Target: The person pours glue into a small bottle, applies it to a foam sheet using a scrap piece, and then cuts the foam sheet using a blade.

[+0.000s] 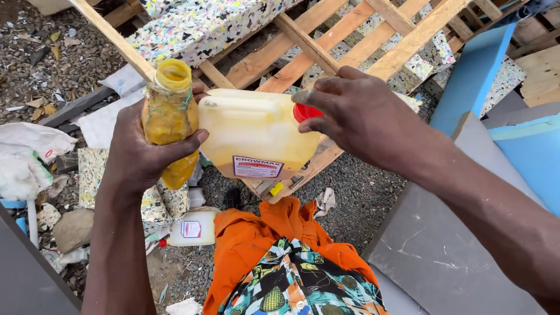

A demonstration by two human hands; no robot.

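Two containers held up together, one per hand. Left hand [143, 153]: wrapped tight around an open plastic bottle [170, 116], upright, no cap, smeared inside with thick yellow-orange stuff; level cannot be told. Right hand [364, 116]: fingers half curled, thumb and fingertips closed on the red cap [305, 112] of a pale yellow jerrycan [254, 133]. Jerrycan lies on its side between the two hands, its flat end just beside the bottle, its cap end under the right hand; label on the lower face; contents look yellowish through the wall.

Below the hands: orange cloth [256, 233] and a patterned shirt [297, 280], with a small white bottle [193, 227] on the gravel [350, 204] under the left wrist. Beyond the hands: wooden pallet frame [326, 41] and speckled foam slabs [198, 23], close behind the jerrycan. Under the right forearm: grey board [431, 251], edge running diagonally, blue foam [472, 76] past it. Open room: gravel patch directly beneath the jerrycan.
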